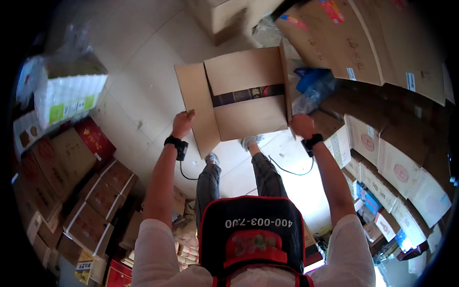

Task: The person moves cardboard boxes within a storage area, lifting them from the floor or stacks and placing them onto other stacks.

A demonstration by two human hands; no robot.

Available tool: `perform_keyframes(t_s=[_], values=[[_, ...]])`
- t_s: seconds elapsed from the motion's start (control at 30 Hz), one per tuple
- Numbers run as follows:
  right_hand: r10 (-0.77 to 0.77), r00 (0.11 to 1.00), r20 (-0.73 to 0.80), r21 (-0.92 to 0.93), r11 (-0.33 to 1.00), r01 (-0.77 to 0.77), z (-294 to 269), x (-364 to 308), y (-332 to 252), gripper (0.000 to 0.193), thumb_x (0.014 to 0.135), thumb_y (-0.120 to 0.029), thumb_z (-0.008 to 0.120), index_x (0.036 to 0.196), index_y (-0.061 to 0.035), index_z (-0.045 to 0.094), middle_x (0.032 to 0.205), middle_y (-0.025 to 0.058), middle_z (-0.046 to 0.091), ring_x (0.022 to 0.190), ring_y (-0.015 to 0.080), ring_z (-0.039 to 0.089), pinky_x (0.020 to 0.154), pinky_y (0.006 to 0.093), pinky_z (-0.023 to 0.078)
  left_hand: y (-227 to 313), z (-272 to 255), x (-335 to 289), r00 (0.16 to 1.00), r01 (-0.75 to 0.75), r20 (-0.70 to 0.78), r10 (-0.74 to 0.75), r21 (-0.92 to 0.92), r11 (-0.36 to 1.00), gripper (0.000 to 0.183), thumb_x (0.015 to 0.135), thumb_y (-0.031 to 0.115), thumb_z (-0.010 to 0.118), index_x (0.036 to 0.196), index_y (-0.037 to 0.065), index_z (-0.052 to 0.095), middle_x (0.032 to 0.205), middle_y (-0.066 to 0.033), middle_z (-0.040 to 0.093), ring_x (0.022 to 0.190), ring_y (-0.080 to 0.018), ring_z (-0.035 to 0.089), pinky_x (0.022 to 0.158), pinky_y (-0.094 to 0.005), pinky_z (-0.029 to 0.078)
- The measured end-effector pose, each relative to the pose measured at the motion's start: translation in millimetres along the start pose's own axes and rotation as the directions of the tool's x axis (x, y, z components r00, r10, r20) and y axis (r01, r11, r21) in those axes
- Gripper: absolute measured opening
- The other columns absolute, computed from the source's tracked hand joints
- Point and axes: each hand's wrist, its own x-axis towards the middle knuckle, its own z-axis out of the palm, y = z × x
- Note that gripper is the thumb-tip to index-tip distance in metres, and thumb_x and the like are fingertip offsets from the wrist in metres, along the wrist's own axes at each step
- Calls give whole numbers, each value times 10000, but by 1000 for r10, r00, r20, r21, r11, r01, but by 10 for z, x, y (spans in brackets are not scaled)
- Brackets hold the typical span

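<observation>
A brown cardboard box [249, 116] is in front of me, above my feet. Its left flap [198, 103] is folded outward, and its right flap [287, 86] stands nearly edge-on. Between its two middle panels runs a dark printed strip [248, 95]; whether this is tape or something inside, I cannot tell. My left hand [182, 124] grips the outer edge of the left flap, thumb on top. At the near right corner, my right hand [302, 125] is closed on the right flap. Both wrists wear black bands with a cable.
Stacked cartons [382, 153] line the right side, with large boxes [334, 38] at far right. Strapped boxes [98, 205] and a plastic-wrapped white pack [71, 95] stand left. Another carton [224, 19] is beyond the box. Pale tiles [138, 71] cover the floor.
</observation>
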Motion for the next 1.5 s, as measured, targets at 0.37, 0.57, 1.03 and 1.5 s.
perform_keyframes(t_s=[0.37,0.57,1.03,1.5], values=[[-442,883,-156,-15,895,445,706,35,-2534,237,767,-290,591,710,-71,662,741,144,652,701,344,640,599,447,510,-2159,-1251,-1351,953,153,-268,-141,23,988,384,898,333,491,934,-17,645,863,-259,626,849,-422,603,720,-458,473],[-589,804,-77,150,791,593,1033,-312,-4546,215,753,-276,594,716,-85,683,781,125,674,748,305,665,635,437,513,-3937,-1801,-2903,835,529,-294,-465,200,825,449,927,359,473,885,-64,614,827,-306,592,782,-467,572,671,-518,428],[-707,664,243,321,705,633,2203,-1294,-5768,298,821,-301,543,734,-45,670,778,152,665,762,332,650,659,446,506,-5227,-963,-3836,775,616,-162,-611,412,671,342,908,285,583,1067,-15,620,943,-200,646,782,-346,622,678,-456,531],[-438,882,175,277,881,383,1814,-867,-4063,268,863,-267,499,930,-36,617,913,192,654,889,377,626,779,478,497,-3188,-537,-3652,758,528,-98,-644,-486,696,440,859,244,642,1111,-75,473,1010,-211,600,905,-309,614,767,-401,475]])
